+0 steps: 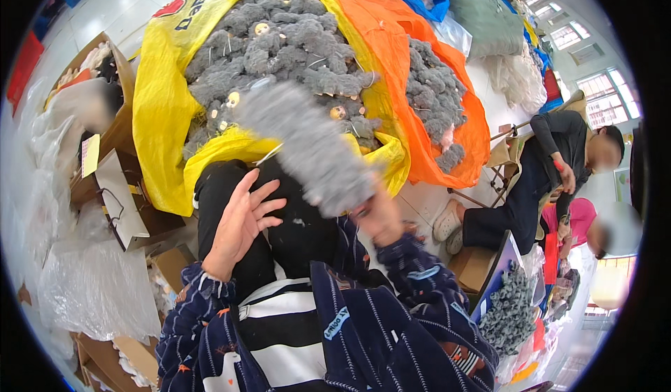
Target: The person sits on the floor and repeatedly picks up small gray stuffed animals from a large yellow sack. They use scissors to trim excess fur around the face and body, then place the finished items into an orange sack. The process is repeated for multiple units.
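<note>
A long, fluffy grey plush piece (302,140), smeared by motion, is gripped at its near end by my right hand (381,217). Its far end reaches over the rim of a big yellow sack (155,130). Inside that sack lies a heap of grey plush toys (279,53), some showing small doll faces and pale ties. My left hand (244,214) is open above my lap, palm up with its fingers spread, holding nothing. A thin white strip (268,155) shows between the left hand and the plush piece.
An orange sack (391,56) with more grey plush stands right of the yellow one. At left are cardboard boxes (124,109) and clear plastic sheeting (94,280). On the right, a person (521,175) sits on a chair, near another in pink and a pile of grey pieces (514,308).
</note>
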A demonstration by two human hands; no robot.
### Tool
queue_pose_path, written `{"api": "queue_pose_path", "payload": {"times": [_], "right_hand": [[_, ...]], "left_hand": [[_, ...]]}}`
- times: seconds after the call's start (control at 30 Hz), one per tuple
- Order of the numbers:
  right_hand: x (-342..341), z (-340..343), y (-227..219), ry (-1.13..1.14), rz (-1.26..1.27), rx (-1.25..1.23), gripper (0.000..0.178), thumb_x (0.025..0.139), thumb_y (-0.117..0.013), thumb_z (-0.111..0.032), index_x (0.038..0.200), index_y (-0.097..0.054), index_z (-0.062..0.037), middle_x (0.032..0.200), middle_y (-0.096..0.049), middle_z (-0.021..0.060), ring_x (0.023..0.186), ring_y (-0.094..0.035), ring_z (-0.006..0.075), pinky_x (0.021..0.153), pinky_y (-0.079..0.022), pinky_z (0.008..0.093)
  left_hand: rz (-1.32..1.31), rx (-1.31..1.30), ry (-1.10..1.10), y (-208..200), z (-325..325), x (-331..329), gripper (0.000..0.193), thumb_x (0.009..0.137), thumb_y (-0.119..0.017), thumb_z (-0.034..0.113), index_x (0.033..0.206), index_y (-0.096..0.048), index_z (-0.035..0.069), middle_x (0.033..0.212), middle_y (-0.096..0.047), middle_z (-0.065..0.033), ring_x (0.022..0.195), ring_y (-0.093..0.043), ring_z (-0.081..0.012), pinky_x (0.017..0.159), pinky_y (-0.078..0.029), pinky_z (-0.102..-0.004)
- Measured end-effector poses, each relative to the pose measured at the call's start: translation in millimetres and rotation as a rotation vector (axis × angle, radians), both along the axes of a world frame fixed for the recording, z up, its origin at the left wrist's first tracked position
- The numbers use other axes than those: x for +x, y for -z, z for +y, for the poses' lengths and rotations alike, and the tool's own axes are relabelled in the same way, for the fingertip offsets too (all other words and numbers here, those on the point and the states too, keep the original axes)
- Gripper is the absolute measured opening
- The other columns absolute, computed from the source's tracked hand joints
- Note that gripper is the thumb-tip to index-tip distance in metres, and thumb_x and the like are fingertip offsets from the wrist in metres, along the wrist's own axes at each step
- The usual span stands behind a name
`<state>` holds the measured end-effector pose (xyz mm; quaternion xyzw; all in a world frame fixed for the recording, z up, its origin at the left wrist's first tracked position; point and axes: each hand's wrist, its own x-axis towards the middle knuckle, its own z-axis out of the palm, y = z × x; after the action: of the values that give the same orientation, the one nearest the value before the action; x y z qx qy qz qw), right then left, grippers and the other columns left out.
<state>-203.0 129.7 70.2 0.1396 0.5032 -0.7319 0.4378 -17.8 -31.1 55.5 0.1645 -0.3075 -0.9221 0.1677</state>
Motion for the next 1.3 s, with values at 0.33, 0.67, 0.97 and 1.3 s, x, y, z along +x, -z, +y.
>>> {"api": "queue_pose_path", "payload": {"times": [0.33, 0.67, 0.97, 1.3], "right_hand": [[-199.3, -27.2, 98.2, -0.007, 0.939, 0.511, 0.031, 0.079, -0.061, -0.023, 0.1, -0.058, -0.0004, 0.079, -0.058, 0.0013, 0.056, -0.051, 0.0082, 0.044, -0.04, 0.0204], [-227.0, -47.1, 232.5, -0.772, 1.297, 1.309, 0.039, 0.074, -0.06, -0.02, 0.11, -0.053, -0.0052, 0.105, -0.057, 0.0187, 0.09, -0.056, 0.0356, 0.072, -0.046, 0.0428], [-182.8, -47.0, 133.0, -0.037, 1.203, 0.523, 0.022, 0.079, -0.06, -0.016, 0.087, -0.06, 0.0045, 0.076, -0.063, 0.0117, 0.068, -0.058, 0.0187, 0.064, -0.044, 0.03], [-35.3, -47.9, -58.2, 0.065, 0.975, -0.042, 0.015, 0.08, -0.06, -0.007, 0.094, -0.056, -0.0015, 0.082, -0.056, -0.0021, 0.069, -0.05, 0.0042, 0.057, -0.038, 0.0186]], "left_hand": [[-0.054, 0.002, 0.145, 9.7, -9.1, -5.9, 0.037, 0.091, -0.045, 0.022, 0.122, -0.038, 0.003, 0.107, -0.053, -0.0156, 0.096, -0.055, -0.0241, 0.081, -0.047, -0.0326], [-0.079, 0.06, 0.335, 7.4, -14.3, -14.6, 0.038, 0.09, -0.045, 0.019, 0.123, -0.036, 0.002, 0.113, -0.05, -0.0168, 0.102, -0.053, -0.023, 0.087, -0.042, -0.0324], [-0.055, 0.008, 0.305, 9.1, -10.4, -12.3, 0.035, 0.089, -0.042, 0.01, 0.123, -0.037, 0.002, 0.11, -0.052, -0.014, 0.097, -0.055, -0.0211, 0.084, -0.044, -0.0304], [-0.198, -1.038, -0.034, -20.9, -10.1, -2.9, 0.046, 0.077, -0.062, 0.009, 0.118, -0.045, 0.003, 0.121, -0.044, -0.0122, 0.111, -0.045, -0.0234, 0.09, -0.038, -0.0312]]}}
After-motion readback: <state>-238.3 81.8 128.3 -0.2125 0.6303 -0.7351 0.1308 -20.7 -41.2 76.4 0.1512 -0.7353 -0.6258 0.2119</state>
